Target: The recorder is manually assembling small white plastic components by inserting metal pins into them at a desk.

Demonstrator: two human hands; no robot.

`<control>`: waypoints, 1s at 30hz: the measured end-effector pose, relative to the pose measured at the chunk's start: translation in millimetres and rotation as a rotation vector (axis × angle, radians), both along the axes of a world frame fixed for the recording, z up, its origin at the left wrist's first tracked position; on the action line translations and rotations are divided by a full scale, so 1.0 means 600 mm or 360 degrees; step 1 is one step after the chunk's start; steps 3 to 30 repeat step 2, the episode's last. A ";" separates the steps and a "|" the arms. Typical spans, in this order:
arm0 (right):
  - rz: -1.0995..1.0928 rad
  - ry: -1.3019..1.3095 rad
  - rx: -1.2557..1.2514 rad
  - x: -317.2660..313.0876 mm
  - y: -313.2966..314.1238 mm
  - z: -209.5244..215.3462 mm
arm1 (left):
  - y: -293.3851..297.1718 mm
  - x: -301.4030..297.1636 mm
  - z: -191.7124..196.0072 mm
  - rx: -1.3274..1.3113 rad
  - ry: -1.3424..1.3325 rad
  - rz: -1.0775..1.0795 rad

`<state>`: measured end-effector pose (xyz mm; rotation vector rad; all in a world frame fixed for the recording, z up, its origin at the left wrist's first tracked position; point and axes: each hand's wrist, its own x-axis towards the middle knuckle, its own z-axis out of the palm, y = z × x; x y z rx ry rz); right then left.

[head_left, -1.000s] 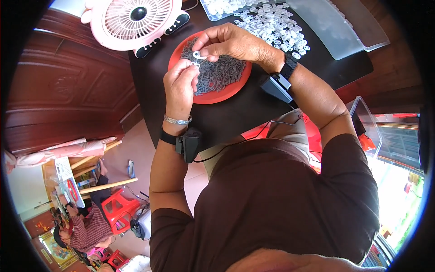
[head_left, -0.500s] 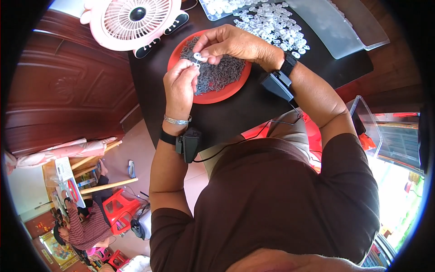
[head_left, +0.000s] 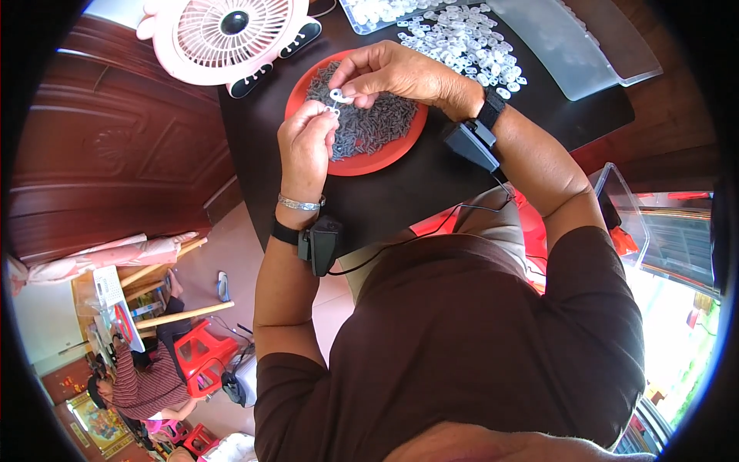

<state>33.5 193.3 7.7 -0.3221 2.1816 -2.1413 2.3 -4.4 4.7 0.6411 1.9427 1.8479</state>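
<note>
Over a red round tray (head_left: 362, 165) heaped with small grey screw-like pieces (head_left: 373, 127), my two hands almost meet. Between the thumb and finger of my right hand (head_left: 392, 75) is a small white oval plastic piece (head_left: 339, 95) with a hole in it. My left hand (head_left: 306, 146), just below it, pinches another small white piece (head_left: 333, 111), mostly covered by the fingertips. Whether the two white pieces touch, I cannot tell. A loose pile of similar white oval pieces (head_left: 462, 42) lies on the dark table beyond my right wrist.
A pink fan (head_left: 235, 58) stands at the table's far left. Behind the pile is a clear bin (head_left: 377, 14) of white pieces; a translucent box (head_left: 566, 58) sits right of it. A cable (head_left: 416, 245) hangs between my wrist devices. Another person (head_left: 150, 377) sits at lower left.
My hands hold nearly the same place and grip. In the background at lower left, the other person has shifted, and one arm now reaches out to the side.
</note>
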 end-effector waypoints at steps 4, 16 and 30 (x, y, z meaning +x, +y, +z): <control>-0.0018 0.0044 0.0079 0.001 0.000 0.001 | 0.001 -0.001 -0.001 -0.0010 0.0005 0.0001; -0.0018 0.0044 0.0079 0.001 0.000 0.001 | 0.001 -0.001 -0.001 -0.0010 0.0005 0.0001; -0.0018 0.0044 0.0079 0.001 0.000 0.001 | 0.001 -0.001 -0.001 -0.0010 0.0005 0.0001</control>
